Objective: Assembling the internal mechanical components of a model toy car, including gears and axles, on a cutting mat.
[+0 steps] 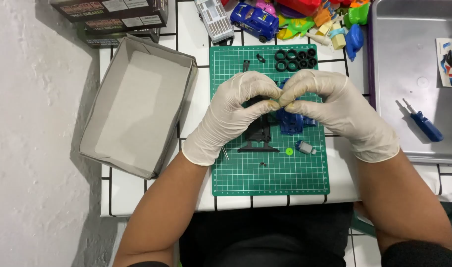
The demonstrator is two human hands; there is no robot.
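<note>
Both of my hands wear white gloves and meet fingertip to fingertip above a green cutting mat (245, 173). My left hand (236, 111) and my right hand (330, 106) pinch a very small part between them; the part itself is hidden by the fingers. Under the hands lie a black toy car chassis (259, 133) and a blue plastic car body piece (290, 123). Several small black tyres (295, 59) sit at the mat's far edge. A small grey and blue motor (306, 147) and a green gear (288, 151) rest near the chassis.
An empty grey cardboard box lid (137, 106) lies to the left. A metal tray (414, 64) on the right holds a blue screwdriver (425, 123) and a sticker sheet (451, 62). Toy cars (253, 20) and coloured plastic parts (330, 20) crowd the far edge.
</note>
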